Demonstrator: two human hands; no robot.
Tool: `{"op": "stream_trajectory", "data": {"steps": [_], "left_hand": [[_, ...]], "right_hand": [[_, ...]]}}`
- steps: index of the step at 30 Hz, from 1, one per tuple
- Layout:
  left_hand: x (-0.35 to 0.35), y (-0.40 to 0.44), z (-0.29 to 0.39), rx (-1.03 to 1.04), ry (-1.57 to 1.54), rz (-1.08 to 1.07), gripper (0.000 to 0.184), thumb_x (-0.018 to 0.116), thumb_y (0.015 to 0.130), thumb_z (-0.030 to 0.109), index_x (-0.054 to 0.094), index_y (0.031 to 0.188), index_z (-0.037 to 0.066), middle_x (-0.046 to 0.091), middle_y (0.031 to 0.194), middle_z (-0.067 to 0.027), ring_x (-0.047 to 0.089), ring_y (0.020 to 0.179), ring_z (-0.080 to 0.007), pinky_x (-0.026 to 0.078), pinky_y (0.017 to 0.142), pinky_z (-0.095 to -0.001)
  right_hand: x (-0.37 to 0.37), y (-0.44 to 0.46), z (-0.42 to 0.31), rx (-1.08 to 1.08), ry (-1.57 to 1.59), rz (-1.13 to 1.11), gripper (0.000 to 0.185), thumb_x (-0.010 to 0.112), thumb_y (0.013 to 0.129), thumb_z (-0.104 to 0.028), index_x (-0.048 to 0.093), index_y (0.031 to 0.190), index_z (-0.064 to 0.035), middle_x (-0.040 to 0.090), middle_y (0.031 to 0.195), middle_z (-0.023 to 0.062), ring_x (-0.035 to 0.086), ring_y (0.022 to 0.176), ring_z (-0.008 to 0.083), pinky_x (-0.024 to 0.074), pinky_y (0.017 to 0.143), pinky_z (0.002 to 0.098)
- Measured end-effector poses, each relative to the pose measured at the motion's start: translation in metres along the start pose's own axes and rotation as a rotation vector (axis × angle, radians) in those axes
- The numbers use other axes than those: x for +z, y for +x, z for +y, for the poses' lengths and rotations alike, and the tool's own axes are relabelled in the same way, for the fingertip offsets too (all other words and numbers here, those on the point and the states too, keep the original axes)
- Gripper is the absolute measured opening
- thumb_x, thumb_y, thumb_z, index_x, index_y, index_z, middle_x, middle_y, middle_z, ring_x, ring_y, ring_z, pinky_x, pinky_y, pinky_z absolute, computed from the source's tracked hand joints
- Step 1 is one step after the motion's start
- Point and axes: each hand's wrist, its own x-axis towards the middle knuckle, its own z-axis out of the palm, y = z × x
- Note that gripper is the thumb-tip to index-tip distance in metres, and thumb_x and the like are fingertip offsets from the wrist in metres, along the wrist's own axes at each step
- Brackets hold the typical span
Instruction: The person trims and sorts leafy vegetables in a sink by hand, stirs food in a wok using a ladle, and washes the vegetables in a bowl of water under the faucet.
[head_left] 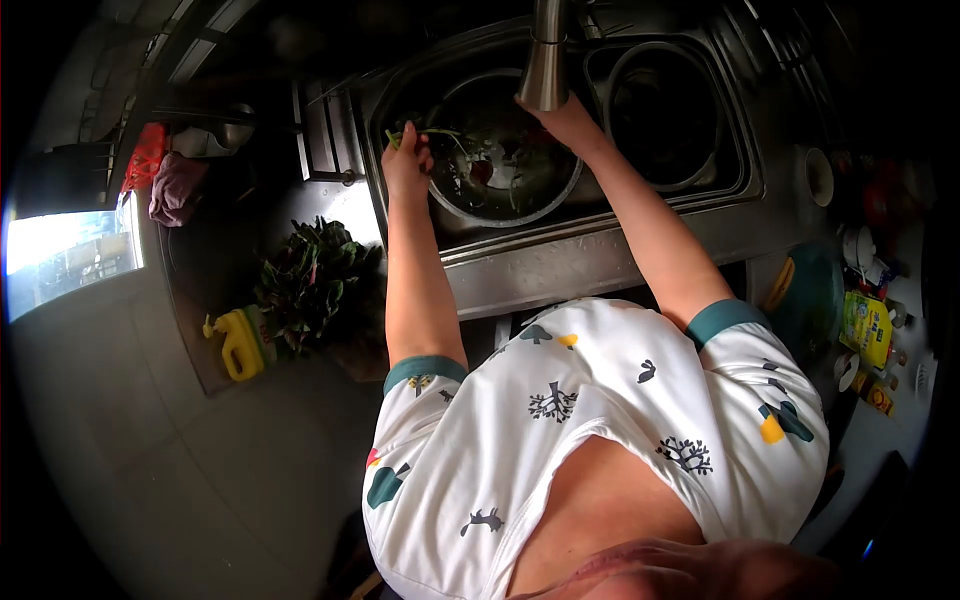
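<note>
Over the sink's left edge: your left hand is curled, thumb and fingers closed together on a thin green stem. Clamped, light pinch by the look of it.
Stem: crosswise in your fingers, long end pointing right, over the bowl. Probably held that way so drips land inside.
Faucet: your right hand is at the lower end of the faucet, which hides your fingertips. Can't tell if they're apart, together or on something.
Right forearm: comes in over the front edge of the sink, near the divider. Reads as the direct way to the spout.
Bowl: sits in the left compartment, liquid inside, with a dark red piece, likely leaf. Placed between your hands, presumably to catch whatever drops.
Right compartment: second round vessel, interior too dark to read. Divider separates it from the bowl.
Greens: leafy heap on the counter, between the sink's left edge and the counter's front edge. Handy for your left arm, I'd judge.
Yellow bottle: near the counter's front left corner, just beside the heap. Likely parked away from splashes.
</note>
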Motion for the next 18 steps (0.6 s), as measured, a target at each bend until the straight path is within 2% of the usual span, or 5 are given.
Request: {"op": "stream_trajectory", "data": {"steps": [3,5,7,12,18], "left_hand": [[0.036,-0.017,0.001,0.054,0.127,-0.055,0.017,0.056,0.089,0.02,0.052,0.084,0.005,0.055,0.067,-0.0033,0.038,0.044,-0.0073,0.03,0.04,-0.0247],[0.058,-0.03,-0.001,0.094,0.183,-0.067,0.017,0.058,0.088,0.02,0.053,0.081,0.005,0.055,0.066,-0.0023,0.041,0.046,-0.007,0.03,0.041,-0.024],[0.065,-0.033,-0.006,0.17,0.329,-0.058,0.017,0.058,0.087,0.02,0.055,0.078,0.006,0.054,0.063,-0.0009,0.041,0.047,-0.0065,0.03,0.041,-0.0238],[0.067,-0.037,-0.014,0.125,0.218,-0.083,0.02,0.054,0.089,0.021,0.053,0.077,0.006,0.051,0.062,-0.0015,0.039,0.047,-0.0072,0.028,0.041,-0.0239],[0.077,-0.012,-0.025,-0.336,-0.324,0.027,0.029,0.048,0.092,0.026,0.049,0.07,0.007,0.046,0.057,-0.0022,0.036,0.047,-0.0139,0.031,0.046,-0.0266]], "right_hand": [[0.022,0.001,-0.001,0.071,-0.147,-0.242,0.029,0.052,0.089,-0.029,0.058,0.108,-0.0081,0.061,0.098,0.0062,0.056,0.092,0.0189,0.0434,0.08,0.0297],[0.051,0.018,0.042,-0.371,-0.188,-0.187,0.028,0.05,0.089,-0.027,0.058,0.108,-0.0077,0.063,0.087,0.0124,0.06,0.081,0.0242,0.0459,0.074,0.0332],[0.061,0.016,0.048,-0.141,-0.133,-0.295,0.023,0.047,0.09,-0.023,0.057,0.101,-0.0049,0.062,0.08,0.0141,0.06,0.076,0.0274,0.0462,0.07,0.0355],[0.065,0.006,0.042,-0.193,-0.28,-0.106,0.02,0.046,0.084,-0.02,0.052,0.082,-0.0004,0.059,0.077,0.0212,0.056,0.068,0.0393,0.0453,0.061,0.0422],[0.051,-0.001,0.004,-0.009,0.174,-0.246,0.022,0.042,0.086,-0.015,0.053,0.074,-0.0011,0.059,0.069,0.0044,0.054,0.066,0.0102,0.0444,0.063,0.026]]}}
